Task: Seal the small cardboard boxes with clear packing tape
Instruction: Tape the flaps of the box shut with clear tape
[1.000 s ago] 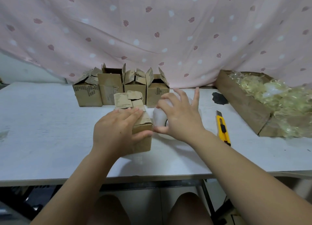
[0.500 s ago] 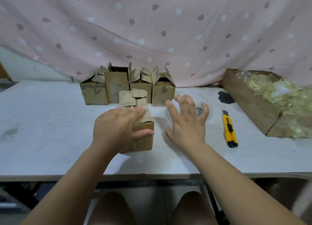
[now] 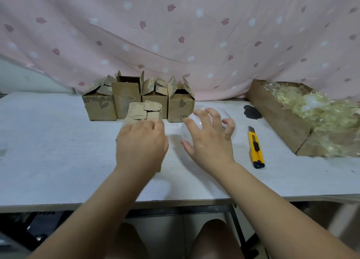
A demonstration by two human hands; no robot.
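A small cardboard box [image 3: 145,110] stands in front of me with its torn flaps sticking up; my left hand [image 3: 141,145] lies over its top and near side, thumb on its right side, and hides most of it. Just to its right sits a roll of clear packing tape [image 3: 224,113], pale and translucent. My right hand [image 3: 211,142] comes down on the roll from above with spread, curled fingers wrapped round it. Behind them, several more small boxes [image 3: 181,107] stand in a row with open flaps.
A yellow utility knife [image 3: 256,147] lies right of my right hand. A large cardboard tray [image 3: 280,118] of pale shredded filler occupies the right end of the white table [image 3: 48,151]. A black patch [image 3: 252,112] marks the table. A pink curtain hangs behind.
My right hand moved from the roll's left side to over its top and its fingers curled round it. My left hand slid a little, covering more of the box.
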